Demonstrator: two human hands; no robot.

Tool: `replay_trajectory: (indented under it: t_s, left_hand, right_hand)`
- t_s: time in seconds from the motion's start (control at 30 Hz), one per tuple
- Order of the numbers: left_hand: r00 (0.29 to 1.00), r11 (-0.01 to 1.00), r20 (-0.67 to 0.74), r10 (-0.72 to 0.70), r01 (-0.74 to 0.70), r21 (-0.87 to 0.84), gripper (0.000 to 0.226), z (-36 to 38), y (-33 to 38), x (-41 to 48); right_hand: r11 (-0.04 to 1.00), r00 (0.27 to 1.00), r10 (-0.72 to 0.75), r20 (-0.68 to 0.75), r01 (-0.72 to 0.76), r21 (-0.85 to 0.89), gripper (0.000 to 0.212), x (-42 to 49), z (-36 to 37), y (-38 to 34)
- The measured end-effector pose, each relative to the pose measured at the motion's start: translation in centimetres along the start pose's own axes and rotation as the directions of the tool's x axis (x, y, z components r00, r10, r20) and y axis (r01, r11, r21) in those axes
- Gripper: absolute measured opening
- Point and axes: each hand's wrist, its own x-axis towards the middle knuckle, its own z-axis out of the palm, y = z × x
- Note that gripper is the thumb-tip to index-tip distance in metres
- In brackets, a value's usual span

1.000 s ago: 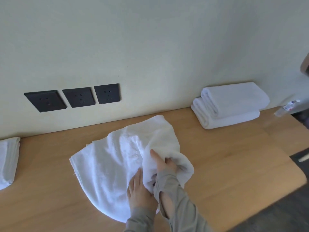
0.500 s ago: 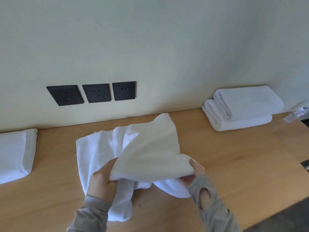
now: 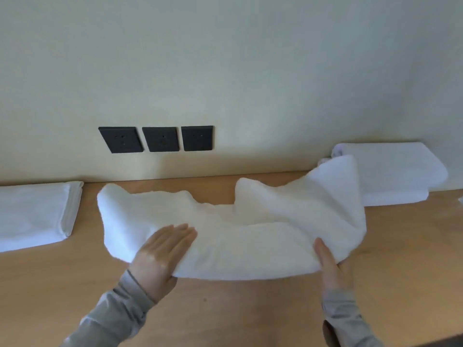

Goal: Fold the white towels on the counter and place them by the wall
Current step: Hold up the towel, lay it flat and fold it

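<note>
Your L hand (image 3: 162, 254) lies flat, fingers straight, on the white towel (image 3: 238, 246), a long rumpled band across mid bench (image 3: 250, 316), while your R hand (image 3: 333, 266) pinches its raised R end, thumb on top, near the folded stack (image 3: 390, 176).

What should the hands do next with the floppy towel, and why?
Probably the right hand should swing the lifted end of the towel across toward the left hand. The left hand presses its other end flat on the counter, while the right end stands up, rumpled, so that fold looks unfinished.
</note>
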Motion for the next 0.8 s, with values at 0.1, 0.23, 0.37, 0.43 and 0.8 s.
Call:
replay_trajectory:
  t_s: [0.1,0.23,0.37,0.43,0.8]
  left_hand:
    - [0.949,1.000,0.316,-0.011,0.020,-0.023,0.062,5.4,3.7,-3.3]
    - [0.830,0.961,0.517,-0.211,0.273,-0.046,0.085,9.9,6.7,-6.6]
    - [0.797,0.908,0.531,-0.289,0.404,-0.114,0.097,10.4,7.1,-7.3]
    - [0.796,0.922,0.545,-0.265,0.374,-0.097,0.082,9.5,7.0,-7.3]
    - [0.061,0.011,0.157,-0.986,0.955,-0.298,0.050,6.4,-3.1,-8.9]
  right_hand:
    - [0.888,0.890,0.442,-0.112,-0.452,-0.085,0.053,1.4,-3.5,6.9]
    - [0.715,0.735,0.666,-0.129,-0.678,-0.172,0.065,1.7,-6.6,11.9]
    - [0.706,0.808,0.549,-0.216,-0.586,-0.397,0.056,2.6,-8.0,12.5]
    - [0.748,0.924,0.265,-0.277,-0.378,-0.546,0.046,3.3,-8.9,12.2]
    - [0.663,0.746,-0.105,0.658,0.545,-0.512,0.013,2.2,8.4,9.6]
